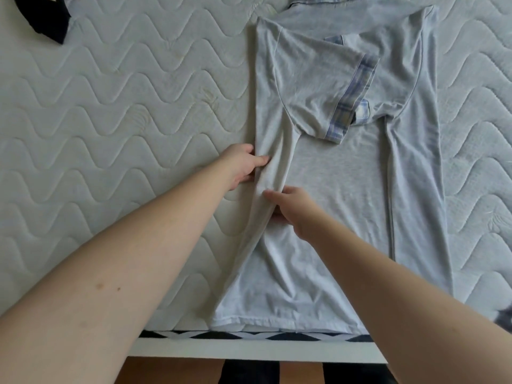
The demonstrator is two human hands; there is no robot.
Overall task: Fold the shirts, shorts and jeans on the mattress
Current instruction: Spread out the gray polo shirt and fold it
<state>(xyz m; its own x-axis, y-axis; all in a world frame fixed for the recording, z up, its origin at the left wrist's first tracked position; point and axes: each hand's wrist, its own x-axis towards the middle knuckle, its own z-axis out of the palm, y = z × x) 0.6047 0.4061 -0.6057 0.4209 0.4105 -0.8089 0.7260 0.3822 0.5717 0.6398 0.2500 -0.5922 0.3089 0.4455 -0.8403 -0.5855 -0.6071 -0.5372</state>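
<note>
A: Head view: pale grey short-sleeved jersey shirt with blue plaid sleeve cuffs (340, 173) lies flat, long way up, on the white wave-quilted mattress (124, 112), hem at the near edge. Both long sides look turned in already, left sleeve laid across the chest.

B: Hands?

A: Left hand (243, 166) pinches the folded left edge of the shirt, thumb on top, fingers tucked under the cloth. Right hand (291, 209) grips the same flap just nearer, fingers curled into a raised ridge of fabric. Both clamped on cloth, neither one empty.

B: Handling?

A: Light, soft, limp knit, I'd say; it bunches where it's pinched (that ridge between the hands) and won't hold a crease unaided. Not fragile, not slippery on the quilting. Best taken at the folded edge or at hem corners, then smoothed flat by palm.

B: Containers?

A: None in view. Only a dark navy garment (41, 18) at the far left corner, well apart from the shirt, kind unclear.
</note>
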